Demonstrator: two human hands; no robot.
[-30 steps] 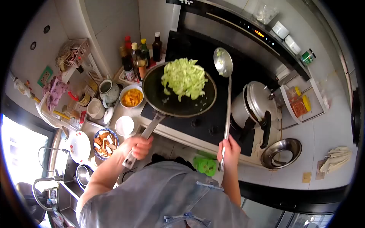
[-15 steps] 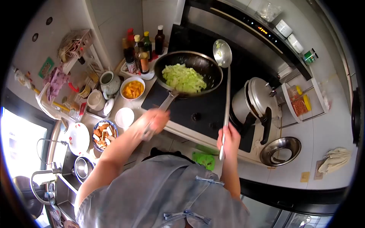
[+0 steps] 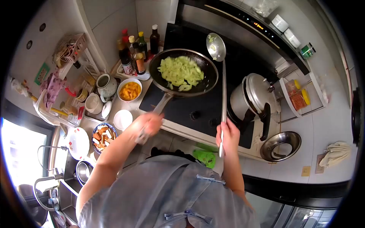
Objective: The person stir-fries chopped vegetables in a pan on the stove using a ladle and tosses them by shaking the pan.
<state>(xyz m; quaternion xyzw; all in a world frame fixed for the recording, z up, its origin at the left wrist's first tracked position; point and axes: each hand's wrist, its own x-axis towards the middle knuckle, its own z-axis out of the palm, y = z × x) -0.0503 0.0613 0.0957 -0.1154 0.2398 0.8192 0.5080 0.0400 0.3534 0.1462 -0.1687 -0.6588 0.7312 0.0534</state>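
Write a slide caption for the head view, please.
Left hand grips a pan of chopped green vegetable; right hand holds a ladle.

Daylight glares white through the window [image 3: 24, 152]; the left hand [image 3: 149, 124] blurs (edges bow, corners black).

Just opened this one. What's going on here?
A person stands at a black cooktop with both hands busy. The left hand grips the handle of a pan, which is over the cooktop with chopped pale-green pieces inside. The right hand holds a long metal ladle, its bowl beside the pan with green bits on it. A lidded metal pot stands to the right.
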